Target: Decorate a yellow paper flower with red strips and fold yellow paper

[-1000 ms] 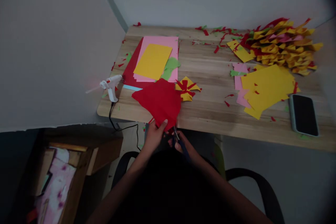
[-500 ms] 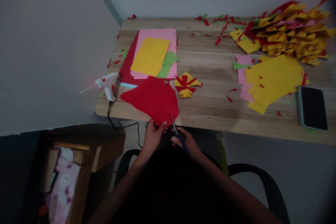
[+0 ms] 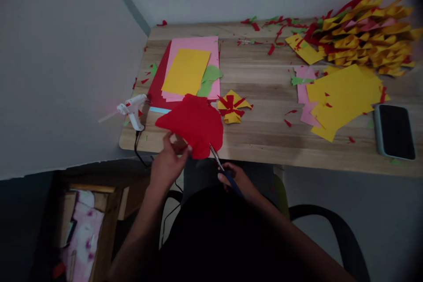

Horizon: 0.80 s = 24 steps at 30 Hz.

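Note:
A large red paper (image 3: 193,123) lies over the front edge of the wooden table. My left hand (image 3: 170,158) pinches its lower left edge between thumb and fingers. My right hand (image 3: 236,178) is closed around the dark blue handles of a pair of scissors (image 3: 216,157). The scissor tips meet the red paper near its lower right edge. Just right of the red paper sits a yellow paper flower (image 3: 233,105) with red strips across it.
At the left stands a white glue gun (image 3: 134,110) with a cord. Pink sheets (image 3: 193,43), a yellow sheet (image 3: 187,70) and green scraps (image 3: 209,78) lie behind. Rightward are yellow papers (image 3: 346,92), a phone (image 3: 395,132) and a folded-paper pile (image 3: 370,37).
My left hand has moved left along the red paper's edge, away from the scissors. The scissor tips have shifted slightly left and down, and the paper's lower edge has turned a little.

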Tool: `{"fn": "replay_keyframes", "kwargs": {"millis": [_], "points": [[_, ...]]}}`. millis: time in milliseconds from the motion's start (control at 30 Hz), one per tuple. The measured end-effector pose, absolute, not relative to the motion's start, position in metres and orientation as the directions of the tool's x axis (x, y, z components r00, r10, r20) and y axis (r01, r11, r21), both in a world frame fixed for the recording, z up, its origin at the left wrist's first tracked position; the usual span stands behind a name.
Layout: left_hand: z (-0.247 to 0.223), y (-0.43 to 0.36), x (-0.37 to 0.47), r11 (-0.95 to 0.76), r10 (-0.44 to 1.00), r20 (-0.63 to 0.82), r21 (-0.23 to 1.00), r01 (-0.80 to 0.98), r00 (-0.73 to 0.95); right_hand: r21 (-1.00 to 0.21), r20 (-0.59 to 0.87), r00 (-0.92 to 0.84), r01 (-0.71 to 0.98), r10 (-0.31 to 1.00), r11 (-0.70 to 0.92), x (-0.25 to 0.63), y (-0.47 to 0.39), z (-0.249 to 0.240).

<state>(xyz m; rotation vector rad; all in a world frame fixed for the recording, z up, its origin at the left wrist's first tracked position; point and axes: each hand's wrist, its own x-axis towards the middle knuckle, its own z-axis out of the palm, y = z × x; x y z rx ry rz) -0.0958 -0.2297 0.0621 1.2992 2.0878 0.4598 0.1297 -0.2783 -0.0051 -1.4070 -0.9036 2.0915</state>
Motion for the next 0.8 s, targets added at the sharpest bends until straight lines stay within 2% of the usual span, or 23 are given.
{"fn": "replay_keyframes", "kwargs": {"millis": [67,133,200,300,400,567,667,800], "points": [[0.076,-0.222,-0.101,0.281,0.954,-0.035,0.46,0.842,-0.299,-0.737,-0.599,-0.408,-0.057,0.689,-0.674,0.13,-0.279,-0.001],[0.081,-0.208,-0.101,0.004,0.983,0.166,0.396,0.918,-0.076,-0.717,-0.596,-0.453,-0.073,0.663,-0.694,0.129,-0.279,0.0],[0.076,-0.189,-0.1,-0.271,0.961,0.163,0.376,0.886,0.224,-0.718,-0.6,-0.457,-0.054,0.656,-0.694,0.128,-0.279,-0.002],[0.059,-0.165,-0.101,-0.471,0.846,-0.016,0.448,0.76,0.533,-0.78,-0.573,-0.375,-0.021,0.729,-0.625,0.127,-0.281,-0.009],[0.044,-0.157,-0.107,-0.494,0.746,-0.114,0.566,0.66,0.656,-0.805,-0.567,-0.29,-0.004,0.771,-0.594,0.134,-0.285,-0.015],[0.034,-0.165,-0.114,-0.344,0.837,-0.069,0.704,0.621,0.542,-0.796,-0.581,-0.322,0.035,0.747,-0.604,0.149,-0.286,-0.008],[0.032,-0.171,-0.114,-0.377,0.84,-0.047,0.666,0.644,0.541,-0.795,-0.577,-0.348,0.032,0.739,-0.606,0.15,-0.283,-0.003],[0.026,-0.181,-0.112,-0.472,0.797,-0.129,0.476,0.742,0.59,-0.776,-0.594,-0.379,0.037,0.709,-0.63,0.149,-0.28,0.0]]}}
